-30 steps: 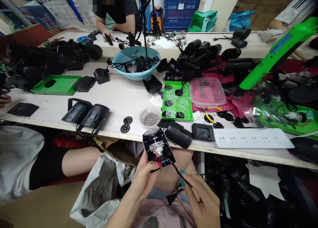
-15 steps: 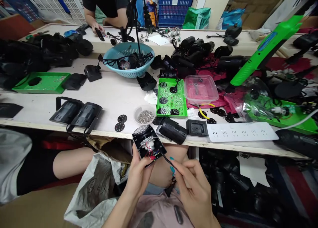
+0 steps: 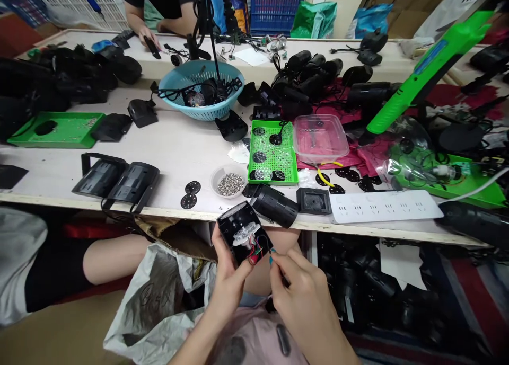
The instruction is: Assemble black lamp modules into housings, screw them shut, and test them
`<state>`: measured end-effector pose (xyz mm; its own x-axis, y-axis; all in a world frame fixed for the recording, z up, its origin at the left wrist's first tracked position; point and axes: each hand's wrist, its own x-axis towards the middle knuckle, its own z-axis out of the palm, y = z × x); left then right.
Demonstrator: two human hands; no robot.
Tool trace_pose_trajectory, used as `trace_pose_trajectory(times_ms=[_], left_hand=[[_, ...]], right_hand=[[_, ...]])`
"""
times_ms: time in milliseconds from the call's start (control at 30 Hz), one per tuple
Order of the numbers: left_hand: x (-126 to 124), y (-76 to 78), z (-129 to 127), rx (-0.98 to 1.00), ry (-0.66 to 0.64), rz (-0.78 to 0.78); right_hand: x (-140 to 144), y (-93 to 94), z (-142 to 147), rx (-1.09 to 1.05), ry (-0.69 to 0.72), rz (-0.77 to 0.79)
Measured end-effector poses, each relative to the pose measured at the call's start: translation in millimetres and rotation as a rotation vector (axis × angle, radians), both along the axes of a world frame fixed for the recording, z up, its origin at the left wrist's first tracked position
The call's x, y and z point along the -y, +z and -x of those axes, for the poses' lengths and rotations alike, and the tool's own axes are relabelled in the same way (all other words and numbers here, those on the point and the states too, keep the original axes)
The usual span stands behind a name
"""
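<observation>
Black housing (image 3: 240, 228), open-faced, sits just below centre of the frame, off the table's near edge, with the left hand (image 3: 228, 272) wrapped round its lower left side. Right hand (image 3: 300, 283) close by at the housing's lower right corner, thumb and finger pinched on what looks like its black cord (image 3: 271, 250); fingers cover most of it. Thin coloured wires (image 3: 254, 247) show inside; where they join is too small to make out.

White worktop (image 3: 186, 156) runs across the frame, crowded. Near edge, left to right: two black casings (image 3: 131, 182), black discs (image 3: 193, 187), bowl (image 3: 214, 180) of small metal pieces, another black casing (image 3: 276, 206), square black frame (image 3: 324, 202), white power strip (image 3: 385, 207). Mid-frame: green perforated tray (image 3: 278, 183) beside a clear plastic box (image 3: 320, 156); light-blue basket (image 3: 207, 114) farther up. Green tool (image 3: 421, 79) slants through upper right.

Upper left, a co-worker's hand (image 3: 147, 36) on a dark object, upper body cut off by the frame. Blue crate (image 3: 274, 15) and green bag (image 3: 312, 20) at top. Left edge: a seated neighbour's leg (image 3: 115, 259), partly out of frame. White sack (image 3: 147, 306) lower left. Dark parts (image 3: 369, 291) under the table, lower right, blur together.
</observation>
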<state>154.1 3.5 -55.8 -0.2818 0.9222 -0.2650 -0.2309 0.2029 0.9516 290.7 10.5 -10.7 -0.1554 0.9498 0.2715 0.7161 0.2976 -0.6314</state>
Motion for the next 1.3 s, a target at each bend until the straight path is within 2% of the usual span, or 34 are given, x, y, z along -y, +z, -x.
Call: trace_pose_trajectory(times_ms=[133, 233, 367, 433, 500, 567, 633, 733, 800, 1000, 1100, 1200, 1300], left_hand=[[1, 1.9, -1, -0.138, -0.039, -0.062], [0, 7.9, -7, -0.236, -0.076, -0.118], [1, 12.0, -15, -0.191, -0.106, -0.117], [0, 12.3, -16, -0.075, -0.088, -0.07], [-1, 12.9, -14, 0.126, -0.039, 0.029], [-4, 14.3, -12, 0.321, 0.045, 0.142], [-8, 16.2, -10, 0.423, 0.133, 0.207], [-13, 17.5, -8, 0.439, 0.195, 0.195], [-14, 16.8, -6, 0.436, 0.213, 0.174], [-13, 12.3, 11, 0.431, 0.21, 0.107], [-12, 14.0, 19, 0.376, 0.221, 0.069], [-13, 17.4, 24, 0.338, 0.273, 0.067], [-13, 18.8, 30, 0.369, 0.31, 0.113]], right_hand=[[-2, 2.8, 0, 0.024, -0.053, -0.022], [-3, 7.9, 2, 0.123, -0.085, -0.05], [-10, 14.8, 7, 0.244, -0.017, 0.099], [-15, 14.5, 6, 0.163, 0.006, 0.169], [-19, 11.1, 3, 0.017, 0.025, 0.189], [-20, 5.7, -1, -0.097, 0.072, 0.186], [-16, -0.1, -4, -0.154, 0.117, 0.18], [-8, -7.3, -2, -0.224, 0.085, 0.199], [-7, -10.9, 2, -0.321, 0.037, 0.264], [-18, -14.5, 19, -0.705, -0.05, 0.672], [-21, -13.0, 30, -0.819, -0.038, 0.795], [-18, -13.1, 42, -0.796, -0.022, 0.816], [-13, -16.6, 52, -0.617, 0.028, 0.658]])
